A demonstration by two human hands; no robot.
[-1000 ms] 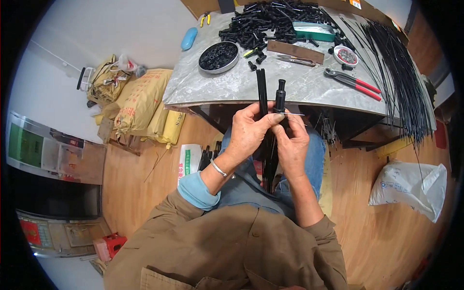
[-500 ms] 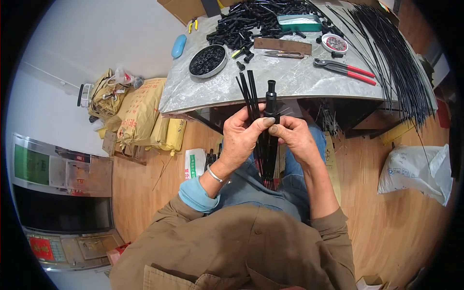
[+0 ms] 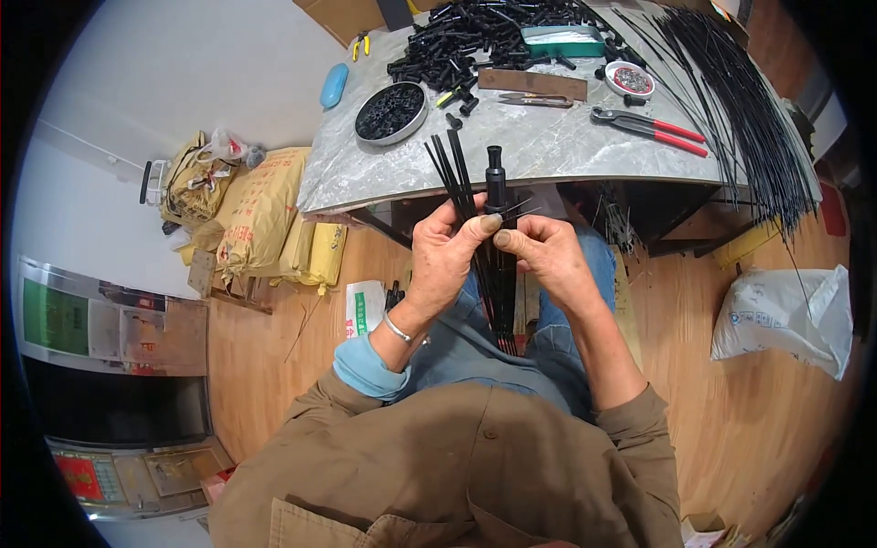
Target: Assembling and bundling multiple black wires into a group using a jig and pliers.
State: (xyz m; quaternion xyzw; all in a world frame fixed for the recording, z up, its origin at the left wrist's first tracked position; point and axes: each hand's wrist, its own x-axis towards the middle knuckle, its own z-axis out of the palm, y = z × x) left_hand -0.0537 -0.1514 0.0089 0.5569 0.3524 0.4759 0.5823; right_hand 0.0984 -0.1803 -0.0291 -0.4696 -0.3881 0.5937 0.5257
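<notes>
My left hand [image 3: 445,251] is closed around a bundle of thin black rods [image 3: 450,169] and a black tubular fitting [image 3: 495,179], its thumb pressed on the fitting's collar. The fitting stands upright with its flared end at the top. Below the hands the rods run down toward my lap, their lower tips reddish. My right hand [image 3: 551,258] is closed in a pinch beside the collar, thumb against forefinger; what lies between those fingertips is hidden. A few thin dark ends stick out to the right just above it.
On the grey table [image 3: 365,173] are a pile of black tubular parts [image 3: 457,46], a round tin of small black pieces [image 3: 391,113], red-handled pincers [image 3: 649,130], thread snips [image 3: 536,100], a white dish [image 3: 630,79] and long black rods [image 3: 749,119]. Sacks [image 3: 265,205] stand left.
The rods and fitting have shifted slightly left, and the rod tops lean further left. My right fingertips are lower against the collar, and more of the thin ends shows to the right.
</notes>
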